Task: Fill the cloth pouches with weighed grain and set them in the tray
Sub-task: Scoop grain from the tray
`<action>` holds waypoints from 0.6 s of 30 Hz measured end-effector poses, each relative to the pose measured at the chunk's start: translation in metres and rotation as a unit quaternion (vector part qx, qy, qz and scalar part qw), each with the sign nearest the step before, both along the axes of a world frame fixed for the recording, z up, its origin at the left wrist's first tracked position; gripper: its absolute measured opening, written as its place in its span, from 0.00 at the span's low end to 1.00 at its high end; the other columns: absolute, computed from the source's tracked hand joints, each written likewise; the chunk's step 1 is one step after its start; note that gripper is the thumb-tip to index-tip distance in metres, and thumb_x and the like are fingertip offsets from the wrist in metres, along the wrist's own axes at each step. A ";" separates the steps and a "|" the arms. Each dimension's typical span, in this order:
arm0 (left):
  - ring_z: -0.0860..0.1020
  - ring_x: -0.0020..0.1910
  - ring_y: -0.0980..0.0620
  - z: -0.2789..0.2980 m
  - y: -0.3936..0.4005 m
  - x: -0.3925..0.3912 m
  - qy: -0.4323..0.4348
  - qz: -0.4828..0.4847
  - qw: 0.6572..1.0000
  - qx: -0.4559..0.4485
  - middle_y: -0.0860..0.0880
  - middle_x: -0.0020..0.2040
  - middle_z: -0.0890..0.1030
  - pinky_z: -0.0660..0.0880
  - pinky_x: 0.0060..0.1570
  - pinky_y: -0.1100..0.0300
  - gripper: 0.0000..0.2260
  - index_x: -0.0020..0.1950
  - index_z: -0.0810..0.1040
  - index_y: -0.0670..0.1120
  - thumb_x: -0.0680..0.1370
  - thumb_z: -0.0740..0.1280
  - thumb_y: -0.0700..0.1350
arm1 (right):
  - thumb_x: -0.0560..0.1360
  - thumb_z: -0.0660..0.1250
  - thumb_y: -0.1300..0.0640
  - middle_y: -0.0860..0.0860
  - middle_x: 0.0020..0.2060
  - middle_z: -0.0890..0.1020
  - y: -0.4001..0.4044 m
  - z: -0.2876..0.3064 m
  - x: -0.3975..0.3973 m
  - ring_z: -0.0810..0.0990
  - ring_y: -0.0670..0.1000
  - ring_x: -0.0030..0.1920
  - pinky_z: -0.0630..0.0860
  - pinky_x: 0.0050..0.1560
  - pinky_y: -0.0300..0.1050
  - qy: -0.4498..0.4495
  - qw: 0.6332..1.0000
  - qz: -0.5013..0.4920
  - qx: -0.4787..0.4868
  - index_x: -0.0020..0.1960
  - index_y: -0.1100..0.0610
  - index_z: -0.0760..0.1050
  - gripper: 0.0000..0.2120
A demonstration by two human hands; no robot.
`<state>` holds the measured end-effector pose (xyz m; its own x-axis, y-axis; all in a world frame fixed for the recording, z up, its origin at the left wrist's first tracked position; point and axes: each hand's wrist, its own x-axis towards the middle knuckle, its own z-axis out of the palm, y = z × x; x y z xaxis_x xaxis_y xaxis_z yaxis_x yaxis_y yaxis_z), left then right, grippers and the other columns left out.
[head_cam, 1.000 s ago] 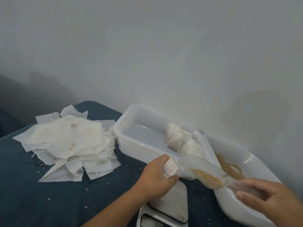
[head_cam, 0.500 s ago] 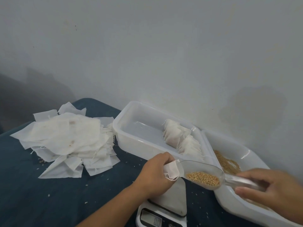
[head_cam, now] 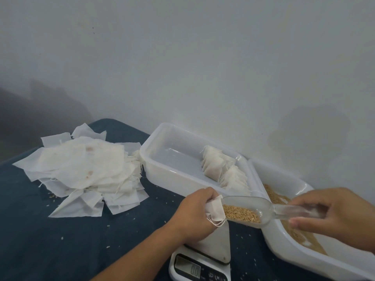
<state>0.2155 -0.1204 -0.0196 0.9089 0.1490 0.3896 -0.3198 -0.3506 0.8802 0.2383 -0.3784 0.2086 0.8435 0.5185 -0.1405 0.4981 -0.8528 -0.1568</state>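
Observation:
My left hand (head_cam: 194, 214) grips a small white cloth pouch (head_cam: 215, 211) above the kitchen scale (head_cam: 203, 264), its mouth turned right. My right hand (head_cam: 334, 216) holds the handle of a clear plastic scoop (head_cam: 263, 211) loaded with brown grain (head_cam: 241, 214); the scoop's front edge sits at the pouch mouth. Behind them a white tray (head_cam: 158, 159) holds several filled pouches (head_cam: 221, 169) at its right end. A second white tray (head_cam: 284, 242) on the right holds loose grain.
A heap of flat empty cloth pouches (head_cam: 81, 169) lies on the dark blue table top (head_cam: 40, 230) at the left, with stray grains scattered around. A pale wall stands right behind both trays.
My right hand has carried the loaded scoop leftward from over the grain tray until its front edge reached the pouch mouth. My left hand has kept the pouch over the scale.

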 end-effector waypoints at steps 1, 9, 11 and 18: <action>0.80 0.46 0.58 0.001 0.000 0.000 0.003 -0.002 1.000 -0.005 0.58 0.47 0.80 0.81 0.43 0.61 0.13 0.50 0.74 0.59 0.72 0.77 0.52 | 0.59 0.72 0.21 0.41 0.37 0.86 0.000 0.002 0.001 0.84 0.45 0.36 0.79 0.37 0.37 -0.002 1.000 0.001 -0.003 0.50 0.33 0.84 0.25; 0.81 0.46 0.55 0.005 -0.002 -0.003 0.018 -0.017 0.999 -0.035 0.55 0.47 0.81 0.82 0.44 0.56 0.12 0.50 0.75 0.57 0.73 0.77 0.51 | 0.58 0.69 0.18 0.38 0.38 0.86 0.009 0.012 0.005 0.84 0.43 0.37 0.78 0.39 0.36 -0.016 0.999 0.016 -0.026 0.49 0.30 0.83 0.26; 0.81 0.47 0.54 0.006 -0.003 -0.004 0.022 -0.019 0.999 -0.038 0.55 0.47 0.81 0.83 0.46 0.55 0.12 0.50 0.75 0.57 0.74 0.77 0.51 | 0.58 0.68 0.17 0.37 0.38 0.86 0.012 0.015 0.006 0.84 0.42 0.39 0.79 0.40 0.36 -0.022 0.999 0.024 -0.032 0.50 0.29 0.83 0.26; 0.82 0.48 0.53 0.010 -0.002 -0.007 0.021 -0.022 0.998 -0.057 0.54 0.48 0.82 0.83 0.47 0.56 0.12 0.50 0.75 0.56 0.74 0.77 0.51 | 0.56 0.69 0.17 0.34 0.38 0.85 0.020 0.022 0.010 0.83 0.39 0.37 0.77 0.39 0.31 -0.045 0.998 0.034 -0.036 0.49 0.26 0.81 0.25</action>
<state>0.2083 -0.1221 -0.0093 0.9310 0.1492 0.3333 -0.2944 -0.2330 0.9268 0.2478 -0.3582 0.2309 0.8176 0.5660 -0.1056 0.5642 -0.8242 -0.0485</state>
